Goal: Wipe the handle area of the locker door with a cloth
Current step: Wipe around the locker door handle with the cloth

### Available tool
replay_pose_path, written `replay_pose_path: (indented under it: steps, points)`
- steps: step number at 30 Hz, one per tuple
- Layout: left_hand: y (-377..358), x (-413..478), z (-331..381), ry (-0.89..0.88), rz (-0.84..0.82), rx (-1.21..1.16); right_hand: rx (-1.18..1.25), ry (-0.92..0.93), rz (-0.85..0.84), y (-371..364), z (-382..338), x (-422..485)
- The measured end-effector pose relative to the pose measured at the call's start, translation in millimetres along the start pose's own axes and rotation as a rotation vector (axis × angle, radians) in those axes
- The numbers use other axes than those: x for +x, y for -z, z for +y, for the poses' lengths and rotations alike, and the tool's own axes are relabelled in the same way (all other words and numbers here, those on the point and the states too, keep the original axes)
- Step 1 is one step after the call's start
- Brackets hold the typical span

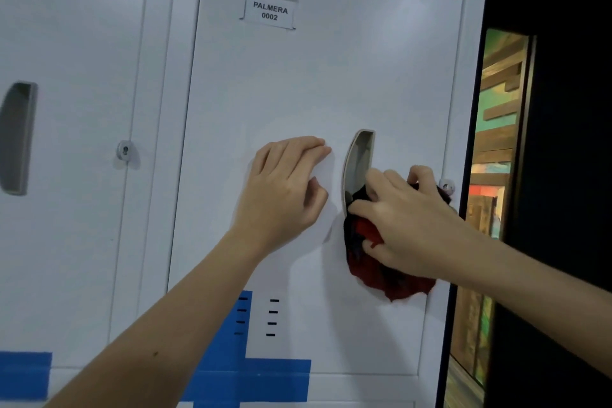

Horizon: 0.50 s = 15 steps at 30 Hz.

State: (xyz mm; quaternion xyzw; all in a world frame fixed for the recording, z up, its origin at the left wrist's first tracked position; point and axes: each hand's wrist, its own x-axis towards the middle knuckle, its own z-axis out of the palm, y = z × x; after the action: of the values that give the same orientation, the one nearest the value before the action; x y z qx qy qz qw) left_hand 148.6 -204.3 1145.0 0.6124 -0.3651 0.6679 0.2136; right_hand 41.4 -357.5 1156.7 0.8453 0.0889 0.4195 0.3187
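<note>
A white locker door [298, 83] fills the middle of the view, with a grey recessed handle [359, 159] right of centre. My right hand [407, 219] presses a red and black cloth [390, 278] against the lower part of that handle; its fingers push the cloth into the recess. My left hand [284, 189] lies flat on the door just left of the handle, fingers together, holding nothing. The bottom of the handle is hidden by the cloth and my right hand.
A label reading PALMERA 0002 [270, 11] sits near the door's top. A small lock [446, 185] is right of the handle. Vent slots [256, 316] and blue tape [251, 378] lie below. The neighbouring locker at left has its own handle [18, 139] and lock [125, 150]. A dark edge bounds the right.
</note>
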Motion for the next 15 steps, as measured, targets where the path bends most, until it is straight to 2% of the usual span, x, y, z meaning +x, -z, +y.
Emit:
replay_pose_path:
  steps: [2, 5, 7, 10, 15]
  points:
    - [-1, 0, 0, -0.001, 0.002, 0.010, 0.047, 0.026, -0.113, 10, 3, 1]
    - [-1, -1, 1, 0.003, 0.006, 0.013, 0.087, -0.025, -0.067, 3, -2, 0]
    - [-1, -1, 2, -0.003, 0.010, 0.008, 0.166, -0.120, 0.012, -8, -14, -4]
    - [-2, -1, 3, 0.001, 0.022, 0.002, 0.411, -0.315, 0.233, -32, -29, -14]
    - [-5, -2, 3, 0.002, 0.039, -0.019, 0.517, -0.494, 0.472, -47, -52, -8]
